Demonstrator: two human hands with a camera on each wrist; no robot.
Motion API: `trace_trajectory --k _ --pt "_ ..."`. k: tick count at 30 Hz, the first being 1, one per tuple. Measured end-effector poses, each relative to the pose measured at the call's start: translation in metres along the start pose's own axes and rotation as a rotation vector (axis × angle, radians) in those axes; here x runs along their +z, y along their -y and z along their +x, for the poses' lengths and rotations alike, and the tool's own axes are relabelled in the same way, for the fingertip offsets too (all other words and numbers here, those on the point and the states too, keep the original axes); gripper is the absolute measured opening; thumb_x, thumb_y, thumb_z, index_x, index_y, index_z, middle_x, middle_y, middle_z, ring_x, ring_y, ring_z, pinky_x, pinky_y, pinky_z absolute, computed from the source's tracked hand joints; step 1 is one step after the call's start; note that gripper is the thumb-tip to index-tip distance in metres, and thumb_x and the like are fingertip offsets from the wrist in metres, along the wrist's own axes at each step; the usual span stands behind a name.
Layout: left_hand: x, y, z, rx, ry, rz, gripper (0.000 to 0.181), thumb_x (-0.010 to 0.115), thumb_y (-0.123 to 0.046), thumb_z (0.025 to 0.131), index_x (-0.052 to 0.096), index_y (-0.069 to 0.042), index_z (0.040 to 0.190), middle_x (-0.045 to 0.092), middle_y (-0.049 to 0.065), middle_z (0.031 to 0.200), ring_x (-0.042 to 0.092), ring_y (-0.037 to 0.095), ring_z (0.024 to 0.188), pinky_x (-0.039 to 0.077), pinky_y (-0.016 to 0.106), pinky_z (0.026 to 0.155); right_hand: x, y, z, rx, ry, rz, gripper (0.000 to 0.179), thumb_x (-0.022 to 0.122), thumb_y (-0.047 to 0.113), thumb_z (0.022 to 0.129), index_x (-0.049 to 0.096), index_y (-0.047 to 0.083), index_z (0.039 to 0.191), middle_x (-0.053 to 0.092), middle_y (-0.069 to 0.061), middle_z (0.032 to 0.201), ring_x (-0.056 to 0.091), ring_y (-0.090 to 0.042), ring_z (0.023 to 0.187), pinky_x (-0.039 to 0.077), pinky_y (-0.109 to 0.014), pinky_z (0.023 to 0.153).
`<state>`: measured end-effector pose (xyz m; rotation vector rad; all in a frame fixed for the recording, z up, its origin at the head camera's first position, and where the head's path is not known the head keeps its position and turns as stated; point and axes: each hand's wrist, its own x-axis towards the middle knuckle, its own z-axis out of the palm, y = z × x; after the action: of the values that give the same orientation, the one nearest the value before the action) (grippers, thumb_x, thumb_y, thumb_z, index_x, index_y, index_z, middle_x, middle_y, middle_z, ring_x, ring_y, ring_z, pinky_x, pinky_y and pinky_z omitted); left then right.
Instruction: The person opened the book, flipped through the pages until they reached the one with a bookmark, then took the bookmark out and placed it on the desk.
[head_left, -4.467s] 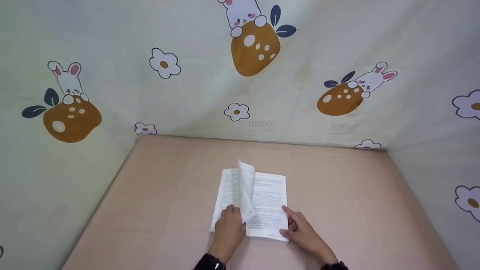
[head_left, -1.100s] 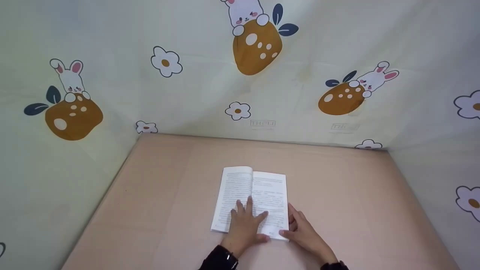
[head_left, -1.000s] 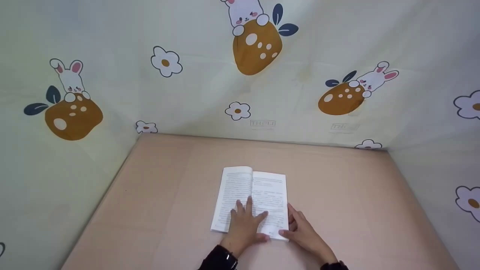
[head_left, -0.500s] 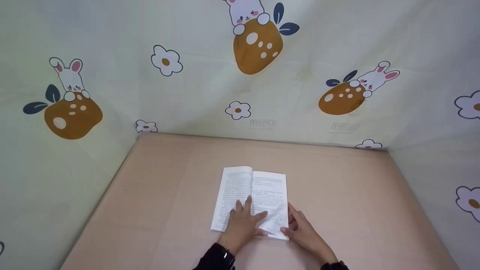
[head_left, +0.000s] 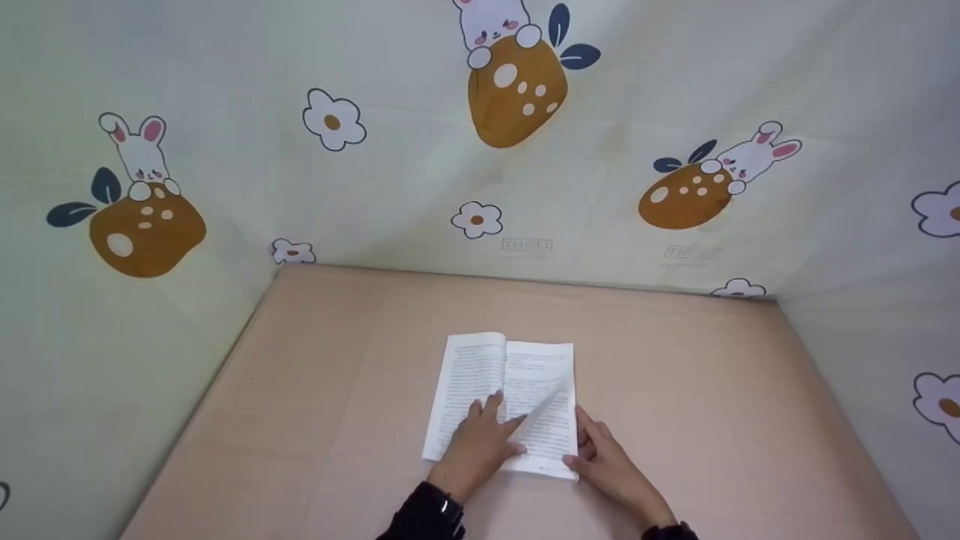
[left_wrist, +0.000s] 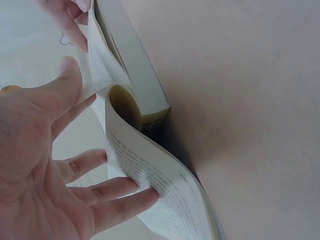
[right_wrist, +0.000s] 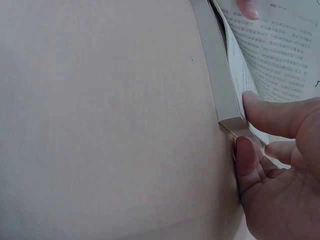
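Note:
A thick paperback book lies spread flat, with printed text on both sides. My left hand is over its middle; thumb and index finger pinch a lifted page, whose lower corner curls toward the spine. In the left wrist view the other fingers of that hand spread over the left-side pages. My right hand grips the book's right edge near the lower corner. The right wrist view shows its thumb on top of the page block and its curled fingers at the side.
The book is on a pinkish-tan table. Pale cloth walls printed with rabbits, brown fruit and flowers rise along the back and both sides. Dark cuffs show at the wrists.
An earlier leaf was turned to the left and smoothed flat by my left hand. Now that hand has drawn back left, lifting a right-side page's lower corner. The right hand stays at the edge.

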<state>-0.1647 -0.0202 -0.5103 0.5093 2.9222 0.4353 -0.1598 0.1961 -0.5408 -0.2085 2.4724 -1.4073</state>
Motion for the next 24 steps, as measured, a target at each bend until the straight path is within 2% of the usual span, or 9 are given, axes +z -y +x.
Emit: trace_trajectory --k 3,7,14,20,24 --pt "-0.0005 -0.0009 -0.0002 -0.003 0.006 0.013 0.048 0.059 -0.042 0.083 0.057 -0.028 0.129 0.037 0.018 0.144 0.039 0.045 0.127 0.045 0.047 0.096 0.0005 -0.0002 0.0007 0.005 -0.004 -0.015 0.086 0.067 0.030 0.084 0.016 -0.003 0.146 0.042 -0.008 0.099 0.044 -0.013 0.079 0.041 -0.016 0.065" --pt "-0.0010 -0.0018 -0.0013 0.011 -0.018 0.044 0.044 0.060 -0.039 0.085 0.058 -0.027 0.128 0.039 0.018 0.142 0.042 0.044 0.124 0.048 0.046 0.093 0.0007 -0.0013 0.0008 -0.003 -0.003 -0.015 0.086 0.067 0.029 0.084 0.017 -0.003 0.146 0.042 -0.009 0.099 0.044 -0.013 0.078 0.040 -0.016 0.064" --pt "0.0000 -0.0043 -0.0013 -0.010 -0.045 0.046 0.043 0.062 -0.038 0.084 0.059 -0.029 0.126 0.041 0.016 0.142 0.050 0.029 0.106 0.052 0.034 0.071 0.0007 -0.0005 -0.0001 0.011 -0.014 -0.007 0.086 0.069 0.027 0.083 0.018 -0.002 0.146 0.043 -0.009 0.100 0.044 -0.014 0.079 0.041 -0.016 0.064" --pt "0.0006 -0.0064 -0.0013 -0.030 -0.052 0.077 0.043 0.062 -0.039 0.083 0.059 -0.032 0.125 0.042 0.013 0.143 0.051 0.027 0.103 0.052 0.034 0.063 0.0009 0.0012 -0.0001 0.021 -0.018 -0.006 0.087 0.069 0.027 0.082 0.019 -0.002 0.146 0.043 -0.009 0.100 0.044 -0.015 0.080 0.040 -0.017 0.064" --pt "0.0025 -0.0061 -0.0030 0.000 -0.110 0.121 0.041 0.063 -0.035 0.084 0.060 -0.029 0.124 0.046 0.015 0.140 0.056 0.030 0.099 0.052 0.033 0.058 0.0003 0.0005 0.0001 -0.001 -0.010 -0.002 0.086 0.069 0.026 0.083 0.019 -0.003 0.146 0.042 -0.009 0.099 0.044 -0.014 0.078 0.039 -0.016 0.064"
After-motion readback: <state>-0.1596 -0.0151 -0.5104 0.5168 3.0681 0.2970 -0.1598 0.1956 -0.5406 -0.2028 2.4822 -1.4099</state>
